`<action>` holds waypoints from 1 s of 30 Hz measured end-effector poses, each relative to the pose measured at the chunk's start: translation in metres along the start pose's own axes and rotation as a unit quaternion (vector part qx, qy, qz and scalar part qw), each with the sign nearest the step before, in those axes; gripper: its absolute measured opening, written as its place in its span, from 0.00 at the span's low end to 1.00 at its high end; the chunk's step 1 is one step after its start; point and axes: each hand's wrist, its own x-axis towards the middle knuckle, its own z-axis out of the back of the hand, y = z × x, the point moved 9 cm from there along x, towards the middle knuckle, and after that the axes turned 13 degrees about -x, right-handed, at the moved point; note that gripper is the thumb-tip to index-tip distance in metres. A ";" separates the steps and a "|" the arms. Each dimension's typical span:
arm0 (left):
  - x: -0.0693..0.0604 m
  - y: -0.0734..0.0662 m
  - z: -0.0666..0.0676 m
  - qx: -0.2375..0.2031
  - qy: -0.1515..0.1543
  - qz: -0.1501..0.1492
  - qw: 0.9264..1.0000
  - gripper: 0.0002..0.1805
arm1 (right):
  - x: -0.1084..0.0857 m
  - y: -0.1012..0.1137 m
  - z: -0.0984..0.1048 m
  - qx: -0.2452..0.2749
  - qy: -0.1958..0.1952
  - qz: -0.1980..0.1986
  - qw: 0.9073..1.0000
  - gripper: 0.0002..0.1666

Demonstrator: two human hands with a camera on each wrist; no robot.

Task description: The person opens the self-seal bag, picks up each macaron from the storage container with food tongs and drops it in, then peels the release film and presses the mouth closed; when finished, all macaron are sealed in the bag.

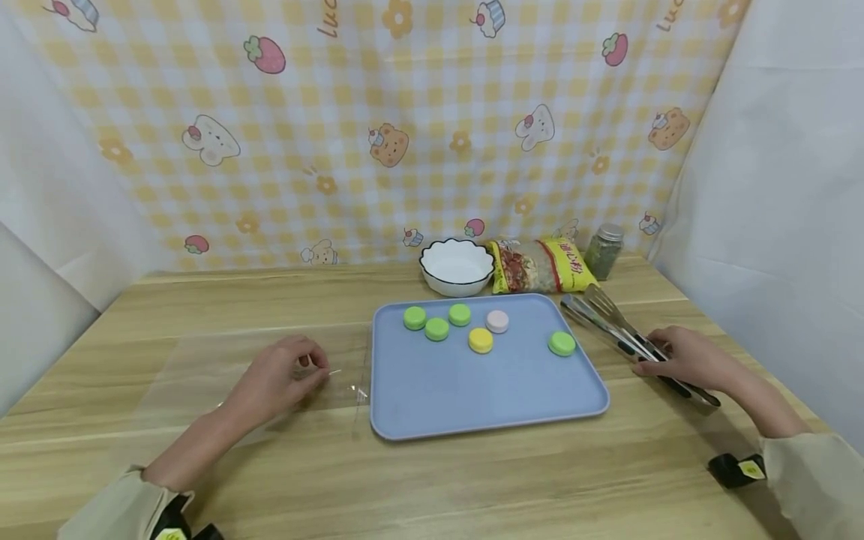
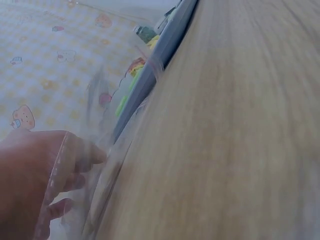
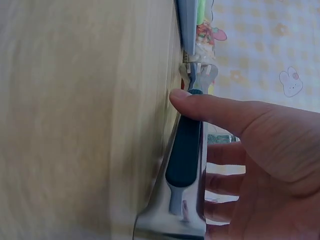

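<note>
On the left of the table, my left hand [image 1: 280,375] pinches a clear plastic bag [image 1: 196,367] between curled fingers and thumb. In the left wrist view, part of the see-through film [image 2: 92,185] rises beside that hand [image 2: 30,170]. My right hand [image 1: 695,360] holds metal tongs [image 1: 607,324] with dark grips at the table's right. The right wrist view has the thumb across the dark grip [image 3: 185,155] and the other fingers on the far side. Between the hands lies a blue tray [image 1: 486,394] bearing several green macarons [image 1: 436,329], a yellow one [image 1: 481,340] and a pale pink one [image 1: 497,322].
Behind the tray stand a white scalloped bowl [image 1: 457,267], a yellow food packet [image 1: 540,266] and a glass jar [image 1: 604,251] with a metal lid. A checked cloth [image 1: 432,187] hangs at the back, with white sheets on both sides.
</note>
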 end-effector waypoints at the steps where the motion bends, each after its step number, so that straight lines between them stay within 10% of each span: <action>1: 0.000 0.000 0.000 0.002 -0.003 -0.002 1.000 0.09 | 0.000 -0.001 0.000 0.007 0.003 -0.001 1.000 0.28; 11: -0.001 -0.002 0.001 -0.011 -0.018 -0.016 1.000 0.06 | -0.006 -0.019 0.012 0.036 -0.040 0.003 0.999 0.09; 17: 0.000 -0.004 0.005 -0.014 -0.032 -0.029 0.999 0.07 | -0.013 -0.009 0.040 0.075 -0.081 0.018 0.994 0.20; 30: 0.000 -0.012 0.014 -0.018 -0.068 -0.069 0.995 0.10 | -0.022 0.033 0.071 -0.007 -0.129 0.074 0.989 0.25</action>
